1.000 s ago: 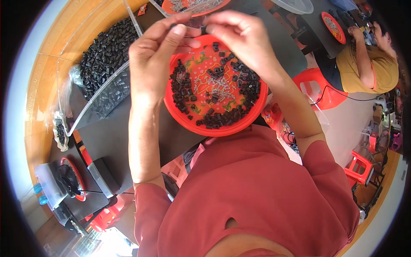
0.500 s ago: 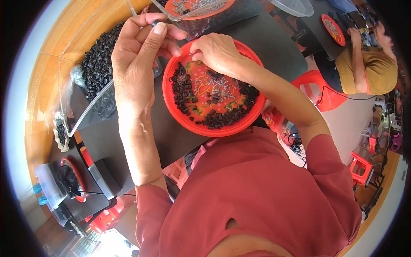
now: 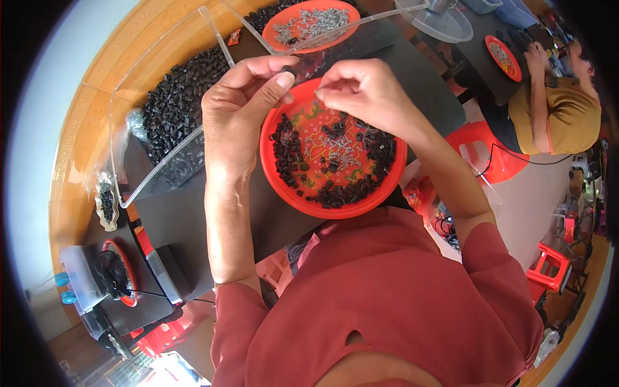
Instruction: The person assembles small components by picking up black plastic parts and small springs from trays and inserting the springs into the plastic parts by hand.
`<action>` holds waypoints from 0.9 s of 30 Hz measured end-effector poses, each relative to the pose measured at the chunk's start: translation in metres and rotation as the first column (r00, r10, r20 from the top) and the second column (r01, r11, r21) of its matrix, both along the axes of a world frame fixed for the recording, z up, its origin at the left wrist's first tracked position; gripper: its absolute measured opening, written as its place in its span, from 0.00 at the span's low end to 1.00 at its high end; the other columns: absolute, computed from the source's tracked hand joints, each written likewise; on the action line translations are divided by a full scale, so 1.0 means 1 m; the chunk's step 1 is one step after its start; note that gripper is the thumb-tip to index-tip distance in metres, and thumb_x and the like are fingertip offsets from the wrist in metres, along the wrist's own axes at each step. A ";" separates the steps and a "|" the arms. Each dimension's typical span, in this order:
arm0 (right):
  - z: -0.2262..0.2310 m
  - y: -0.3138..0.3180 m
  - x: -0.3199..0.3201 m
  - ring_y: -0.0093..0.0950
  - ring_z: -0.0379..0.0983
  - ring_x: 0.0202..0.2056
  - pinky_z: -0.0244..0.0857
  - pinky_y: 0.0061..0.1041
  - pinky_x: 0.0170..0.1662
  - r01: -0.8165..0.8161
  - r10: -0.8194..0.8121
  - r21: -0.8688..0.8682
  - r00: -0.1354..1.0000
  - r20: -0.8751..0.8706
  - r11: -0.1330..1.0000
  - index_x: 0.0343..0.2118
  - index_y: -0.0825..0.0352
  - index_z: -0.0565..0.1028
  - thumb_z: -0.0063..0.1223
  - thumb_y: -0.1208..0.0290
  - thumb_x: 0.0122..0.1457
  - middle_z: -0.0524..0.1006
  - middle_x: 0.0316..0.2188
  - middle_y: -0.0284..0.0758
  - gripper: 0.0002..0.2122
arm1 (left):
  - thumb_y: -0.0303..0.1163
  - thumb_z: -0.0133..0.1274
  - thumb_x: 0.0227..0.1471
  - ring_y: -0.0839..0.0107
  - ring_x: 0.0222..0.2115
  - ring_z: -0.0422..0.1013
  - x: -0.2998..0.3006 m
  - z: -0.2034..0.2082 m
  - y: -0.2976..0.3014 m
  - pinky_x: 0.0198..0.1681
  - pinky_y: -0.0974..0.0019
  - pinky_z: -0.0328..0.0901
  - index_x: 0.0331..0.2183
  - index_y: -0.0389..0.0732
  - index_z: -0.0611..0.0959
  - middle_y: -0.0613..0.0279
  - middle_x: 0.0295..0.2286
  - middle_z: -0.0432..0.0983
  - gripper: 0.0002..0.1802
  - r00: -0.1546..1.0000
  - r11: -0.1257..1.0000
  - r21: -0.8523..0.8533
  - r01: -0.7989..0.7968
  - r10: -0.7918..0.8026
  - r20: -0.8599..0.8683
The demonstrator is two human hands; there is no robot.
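Note:
Pinched between the thumb and fingers of my left hand [image 3: 235,106] is a small black plastic part [image 3: 288,69]. Across from it, my right hand [image 3: 371,93] has thumb and forefinger pressed together; whatever they hold is too small to make out. Both hands are raised over the far side of a round red tray [image 3: 265,158], a short gap between them. Many small black plastic parts [image 3: 351,193] lie around the tray's patterned bottom, with tiny silver metal pieces [image 3: 338,149] scattered in its middle.
A clear-walled bin [image 3: 158,151] holds a large heap of black parts [image 3: 177,97] at the left. Beyond my hands stands a red dish [image 3: 277,40] of silver pieces. At the right, another person [image 3: 551,116] sits by a smaller red dish [image 3: 503,58]; red stools [image 3: 548,261] stand on the floor.
My left hand has moved right with the black part, nearer my right hand. My right hand has lifted from the tray's far edge and shifted right. The view has shifted slightly.

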State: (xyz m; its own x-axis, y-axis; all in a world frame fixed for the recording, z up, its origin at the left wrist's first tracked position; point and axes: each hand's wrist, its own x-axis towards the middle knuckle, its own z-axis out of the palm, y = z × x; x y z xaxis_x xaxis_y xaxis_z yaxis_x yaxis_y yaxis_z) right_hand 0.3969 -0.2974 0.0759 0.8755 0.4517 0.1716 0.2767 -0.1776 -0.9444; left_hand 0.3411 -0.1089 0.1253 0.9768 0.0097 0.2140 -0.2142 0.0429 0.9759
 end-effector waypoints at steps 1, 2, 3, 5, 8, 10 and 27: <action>0.012 -0.004 -0.007 0.14 0.71 0.24 0.66 0.15 0.28 -0.004 0.006 0.069 0.999 -0.033 0.998 0.30 0.73 0.76 0.58 0.73 0.52 0.77 0.22 0.31 0.08 | 0.20 0.53 0.51 0.81 0.25 0.69 0.001 0.000 -0.001 0.31 0.78 0.66 0.38 0.34 0.79 0.60 0.29 0.78 0.10 0.999 0.997 -0.075 0.036 -0.037 -0.001; 0.025 -0.007 -0.013 0.14 0.71 0.24 0.66 0.15 0.28 0.005 -0.002 0.071 0.999 -0.033 0.997 0.30 0.73 0.76 0.58 0.73 0.52 0.77 0.22 0.31 0.08 | 0.21 0.53 0.52 0.80 0.24 0.70 0.003 -0.001 -0.002 0.31 0.78 0.66 0.38 0.33 0.79 0.59 0.28 0.78 0.09 0.997 0.986 -0.149 0.071 -0.072 0.000; 0.037 -0.008 -0.019 0.14 0.71 0.24 0.66 0.15 0.28 -0.001 0.001 0.106 1.000 0.001 0.994 0.30 0.74 0.76 0.57 0.73 0.52 0.76 0.22 0.31 0.08 | 0.22 0.52 0.53 0.78 0.24 0.70 0.003 -0.003 0.000 0.31 0.77 0.67 0.38 0.33 0.79 0.56 0.28 0.78 0.09 0.993 0.975 -0.195 0.105 -0.112 -0.027; 0.043 -0.008 -0.022 0.14 0.71 0.25 0.66 0.15 0.27 -0.018 0.006 0.177 0.998 0.069 0.984 0.31 0.74 0.76 0.57 0.74 0.53 0.76 0.21 0.30 0.08 | 0.23 0.52 0.53 0.78 0.24 0.70 0.005 -0.005 -0.003 0.30 0.77 0.67 0.38 0.33 0.79 0.56 0.28 0.78 0.09 0.990 0.966 -0.226 0.128 -0.137 -0.026; 0.050 -0.006 -0.029 0.15 0.71 0.23 0.65 0.16 0.27 0.006 -0.026 0.194 0.994 0.103 0.981 0.30 0.73 0.76 0.57 0.74 0.53 0.76 0.20 0.32 0.07 | 0.24 0.51 0.54 0.78 0.25 0.70 0.005 -0.005 -0.005 0.31 0.76 0.66 0.38 0.33 0.79 0.57 0.28 0.78 0.09 0.983 0.946 -0.275 0.170 -0.184 -0.026; 0.052 -0.004 -0.031 0.16 0.72 0.23 0.65 0.17 0.26 0.022 -0.056 0.166 0.978 0.200 0.986 0.29 0.73 0.76 0.57 0.74 0.52 0.76 0.19 0.33 0.07 | 0.25 0.51 0.54 0.78 0.25 0.70 0.003 -0.005 -0.006 0.32 0.76 0.66 0.38 0.33 0.79 0.57 0.29 0.78 0.09 0.977 0.936 -0.292 0.195 -0.212 -0.027; 0.063 -0.006 -0.035 0.35 0.76 0.22 0.68 0.29 0.27 0.141 -0.083 -0.067 0.837 0.541 0.988 0.25 0.71 0.74 0.57 0.71 0.49 0.76 0.18 0.42 0.07 | 0.26 0.50 0.55 0.78 0.27 0.70 0.001 -0.008 -0.014 0.33 0.75 0.65 0.37 0.34 0.78 0.62 0.27 0.76 0.08 0.957 0.901 -0.362 0.239 -0.282 -0.070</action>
